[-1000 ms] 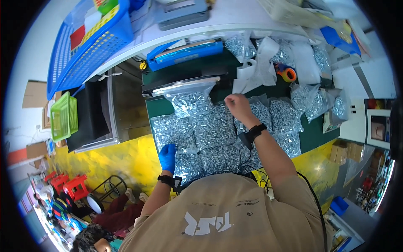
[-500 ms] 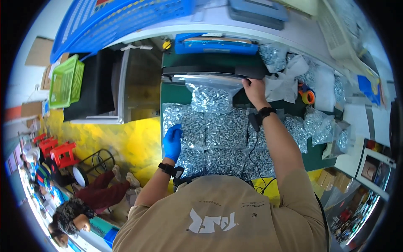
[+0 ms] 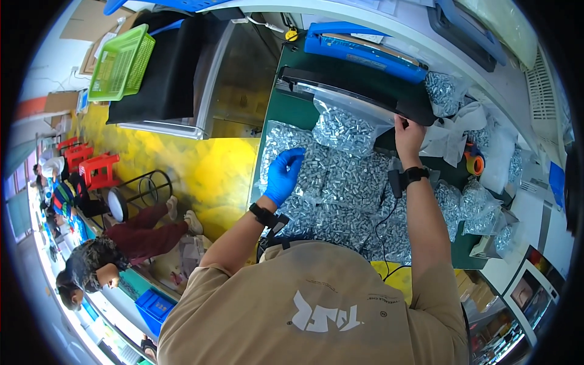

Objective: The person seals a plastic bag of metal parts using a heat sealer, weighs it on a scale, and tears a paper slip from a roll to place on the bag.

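White lettering, back of beige shirt

one blue-gloved left hand, one bare right hand, two black wrist straps, three red plastic stools, clear bags of silvery metal bits too jumbled to count tbh

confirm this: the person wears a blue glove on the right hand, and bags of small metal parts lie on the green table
Not quite: the head view shows the blue glove on the left hand; the right hand wears none. The rest is right: bags of small metal parts lie on the green table.
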`<state>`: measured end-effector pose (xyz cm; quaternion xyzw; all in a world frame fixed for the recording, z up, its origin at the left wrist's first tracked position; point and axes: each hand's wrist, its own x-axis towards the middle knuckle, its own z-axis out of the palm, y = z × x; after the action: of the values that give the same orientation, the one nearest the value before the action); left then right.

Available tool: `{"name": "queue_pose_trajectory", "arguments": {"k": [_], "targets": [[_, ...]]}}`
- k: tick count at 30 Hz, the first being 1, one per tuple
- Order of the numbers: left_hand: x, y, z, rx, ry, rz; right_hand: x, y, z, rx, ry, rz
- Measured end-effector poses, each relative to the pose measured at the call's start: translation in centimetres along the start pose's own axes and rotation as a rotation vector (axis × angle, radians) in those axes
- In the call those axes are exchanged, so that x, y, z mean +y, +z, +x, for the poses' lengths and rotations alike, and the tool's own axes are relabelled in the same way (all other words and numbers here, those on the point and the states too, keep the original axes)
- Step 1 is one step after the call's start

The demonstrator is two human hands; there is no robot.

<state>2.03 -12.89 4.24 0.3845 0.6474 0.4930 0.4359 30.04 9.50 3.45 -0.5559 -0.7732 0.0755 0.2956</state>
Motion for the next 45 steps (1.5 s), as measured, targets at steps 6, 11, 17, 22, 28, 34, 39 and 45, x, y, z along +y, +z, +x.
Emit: {"name": "queue_pose_trajectory", "arguments": {"k": [6, 11, 17, 22, 28, 34, 39, 45], "targets": [[4.2, -0.3, 1.5, -0.147, -0.386, -1.101, -1.9, -0.6, -1.4, 0.133, -0.103, 0.163], [5.9, 0.0, 1.9, -0.214, -0.443, -1.271, -2.7, -0.3, -1.6, 0.124, 0.019, 0.154], [5.1, 0.3, 2.1, -0.268, -0.383, -1.087, -3.8, -0.7, -1.2, 0.084, -0.084, 0.039], [4.2, 0.2, 2.4, -0.242, -0.435, -1.039, -3.9, -2.4, -3.0, 0.063, -0.137, 0.137], [1.7, 0.9, 3.8, -0.209, -0.319, -0.788, -2.2, -2.1, -5.8, 0.029, 0.155, 0.38], [-0.1, 3.8, 9.8, -0.292, -0.035, 0.371, -1.1, 2.4, -8.5, -0.355, 0.682, 1.028], [-1.8, 4.2, 13.8, -0.55, -0.027, 0.172, -4.7, 3.7, -7.0, -0.423, 0.386, 0.902], [0.5, 5.8, 11.3, -0.435, 0.005, 0.097, -4.4, 2.3, -7.3, -0.369, 0.473, 0.815]]}}
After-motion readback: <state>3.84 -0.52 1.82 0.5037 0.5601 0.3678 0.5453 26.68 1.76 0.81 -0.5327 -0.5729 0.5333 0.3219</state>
